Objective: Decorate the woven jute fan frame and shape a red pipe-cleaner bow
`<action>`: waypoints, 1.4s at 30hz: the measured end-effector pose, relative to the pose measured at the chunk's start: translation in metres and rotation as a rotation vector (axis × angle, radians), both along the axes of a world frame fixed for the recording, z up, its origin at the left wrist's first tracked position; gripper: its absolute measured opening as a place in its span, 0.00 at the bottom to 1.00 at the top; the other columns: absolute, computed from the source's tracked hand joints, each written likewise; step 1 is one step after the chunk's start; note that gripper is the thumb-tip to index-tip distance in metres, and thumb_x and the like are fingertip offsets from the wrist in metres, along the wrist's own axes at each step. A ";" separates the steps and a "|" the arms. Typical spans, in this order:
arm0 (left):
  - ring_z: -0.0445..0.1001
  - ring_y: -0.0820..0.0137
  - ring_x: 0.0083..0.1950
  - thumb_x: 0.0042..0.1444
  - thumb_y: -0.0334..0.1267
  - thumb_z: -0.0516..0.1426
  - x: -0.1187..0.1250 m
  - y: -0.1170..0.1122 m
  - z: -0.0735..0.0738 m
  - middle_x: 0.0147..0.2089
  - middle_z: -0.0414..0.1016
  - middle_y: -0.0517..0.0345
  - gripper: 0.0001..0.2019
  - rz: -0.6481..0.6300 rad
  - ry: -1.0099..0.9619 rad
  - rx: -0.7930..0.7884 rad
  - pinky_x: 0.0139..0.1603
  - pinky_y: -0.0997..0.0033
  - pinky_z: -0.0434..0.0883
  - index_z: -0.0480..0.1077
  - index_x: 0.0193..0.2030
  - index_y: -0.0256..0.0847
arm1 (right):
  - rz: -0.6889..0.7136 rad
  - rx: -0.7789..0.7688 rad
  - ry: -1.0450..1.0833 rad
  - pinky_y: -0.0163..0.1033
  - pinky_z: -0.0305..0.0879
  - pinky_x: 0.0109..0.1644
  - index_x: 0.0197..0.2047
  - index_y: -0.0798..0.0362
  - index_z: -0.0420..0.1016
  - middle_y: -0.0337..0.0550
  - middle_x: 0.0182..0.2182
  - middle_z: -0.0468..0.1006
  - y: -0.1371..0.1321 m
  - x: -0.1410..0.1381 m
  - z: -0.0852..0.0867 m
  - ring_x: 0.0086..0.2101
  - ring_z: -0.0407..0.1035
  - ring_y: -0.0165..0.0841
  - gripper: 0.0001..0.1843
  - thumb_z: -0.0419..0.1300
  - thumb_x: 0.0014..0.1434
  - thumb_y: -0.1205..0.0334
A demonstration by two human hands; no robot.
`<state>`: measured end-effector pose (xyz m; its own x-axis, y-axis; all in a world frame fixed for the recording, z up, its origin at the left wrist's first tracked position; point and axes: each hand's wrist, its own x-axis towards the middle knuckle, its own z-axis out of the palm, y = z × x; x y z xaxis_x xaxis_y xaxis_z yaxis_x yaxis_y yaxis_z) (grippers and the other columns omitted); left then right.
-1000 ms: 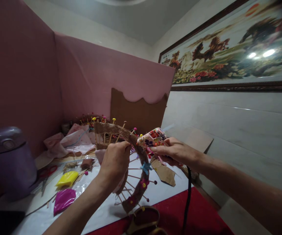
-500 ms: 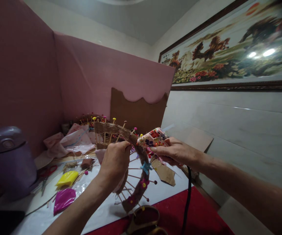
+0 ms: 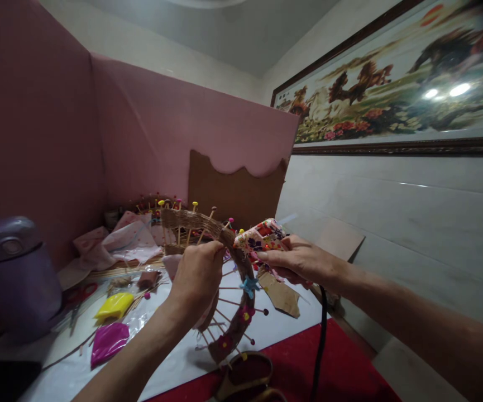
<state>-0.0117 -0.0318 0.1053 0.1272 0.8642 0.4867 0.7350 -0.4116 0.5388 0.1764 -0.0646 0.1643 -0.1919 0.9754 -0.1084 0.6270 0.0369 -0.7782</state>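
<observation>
My left hand (image 3: 199,273) is closed around part of a brown twine-wrapped wheel-like craft (image 3: 241,324), which stands tilted with thin wooden sticks as spokes. Coloured beads tip the sticks, and a blue flower (image 3: 249,286) and pink flowers sit on its rim. What exactly the left fingers pinch is hidden behind the hand. In my right hand (image 3: 295,259) is a hot glue gun (image 3: 260,237) wrapped in floral cloth, with a clear glue stick out of its back and a black cord (image 3: 320,340) hanging down. Its nozzle end is at the rim, close to my left fingers.
Gold-handled scissors (image 3: 247,377) lie at the front edge. On the left are yellow (image 3: 114,306) and magenta packets (image 3: 109,343), red-handled scissors (image 3: 80,296) and a purple container (image 3: 19,273). Brown cardboard (image 3: 235,187) leans against the pink panel (image 3: 153,123). A cardboard scrap (image 3: 281,296) lies beyond the wheel.
Both hands, the wheel and the glue gun keep nearly the same place. Only a very slight shift of the view shows.
</observation>
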 end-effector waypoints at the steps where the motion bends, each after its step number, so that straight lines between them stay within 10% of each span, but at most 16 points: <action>1: 0.68 0.73 0.21 0.58 0.34 0.48 0.000 0.000 0.000 0.21 0.73 0.57 0.14 -0.002 0.001 0.000 0.23 0.74 0.55 0.73 0.27 0.40 | -0.001 -0.002 0.002 0.28 0.48 0.13 0.17 0.53 0.57 0.32 0.11 0.58 0.000 0.000 0.000 0.13 0.52 0.22 0.24 0.57 0.54 0.46; 24: 0.68 0.73 0.23 0.57 0.32 0.47 0.000 0.002 0.001 0.21 0.71 0.58 0.15 0.019 0.045 -0.019 0.24 0.75 0.56 0.72 0.26 0.40 | 0.135 -0.012 0.466 0.29 0.40 0.13 0.22 0.53 0.61 0.28 0.10 0.54 0.000 0.016 -0.019 0.11 0.45 0.20 0.20 0.55 0.57 0.49; 31: 0.68 0.73 0.22 0.57 0.31 0.47 0.000 0.002 0.002 0.19 0.70 0.58 0.15 0.023 0.046 -0.046 0.24 0.75 0.55 0.71 0.25 0.40 | -0.022 0.114 0.614 0.29 0.42 0.16 0.33 0.54 0.65 0.29 0.16 0.56 0.000 0.038 -0.023 0.14 0.46 0.21 0.17 0.56 0.55 0.46; 36: 0.67 0.73 0.21 0.57 0.32 0.47 0.000 0.006 0.001 0.18 0.71 0.58 0.15 0.021 0.065 -0.017 0.24 0.74 0.55 0.72 0.25 0.39 | -0.182 0.232 0.209 0.32 0.46 0.18 0.24 0.52 0.60 0.32 0.16 0.58 0.014 0.072 -0.058 0.15 0.50 0.24 0.20 0.57 0.53 0.45; 42: 0.69 0.70 0.22 0.56 0.33 0.47 0.000 0.009 -0.001 0.18 0.71 0.57 0.14 0.040 0.075 -0.006 0.25 0.73 0.55 0.73 0.28 0.40 | -0.200 0.311 -0.501 0.39 0.57 0.35 0.42 0.53 0.64 0.47 0.33 0.74 0.008 0.099 -0.128 0.33 0.69 0.39 0.10 0.51 0.56 0.62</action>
<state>-0.0113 -0.0232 0.1045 0.1290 0.8722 0.4719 0.7892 -0.3784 0.4837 0.2754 -0.0564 0.0365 -0.0016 0.9877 0.1566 0.9315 0.0584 -0.3591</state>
